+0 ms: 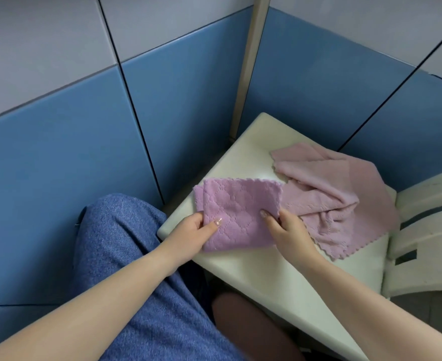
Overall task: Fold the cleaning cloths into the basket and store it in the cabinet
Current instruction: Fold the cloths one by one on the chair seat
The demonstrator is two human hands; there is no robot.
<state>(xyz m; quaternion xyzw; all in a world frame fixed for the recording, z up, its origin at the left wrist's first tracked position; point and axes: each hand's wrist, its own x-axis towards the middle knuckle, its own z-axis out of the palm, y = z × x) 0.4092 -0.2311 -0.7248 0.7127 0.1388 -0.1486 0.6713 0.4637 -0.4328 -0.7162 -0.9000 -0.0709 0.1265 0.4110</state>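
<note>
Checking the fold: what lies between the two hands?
Only the purple cloth, pinched by the left hand and the right hand, in the head view.

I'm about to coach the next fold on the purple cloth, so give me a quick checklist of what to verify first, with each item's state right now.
1. Left hand grips the purple cloth at its left edge: ok.
2. Right hand pinches the cloth's right edge: ok.
3. Purple cloth already folded, edges roughly lined up: ok.
4. Bare space on the white stool to press the fold: ok.
5. Pink cloth folded: not ok, it lies crumpled beside the purple one.
6. Basket within reach: cannot tell, none shows in this view.
</note>
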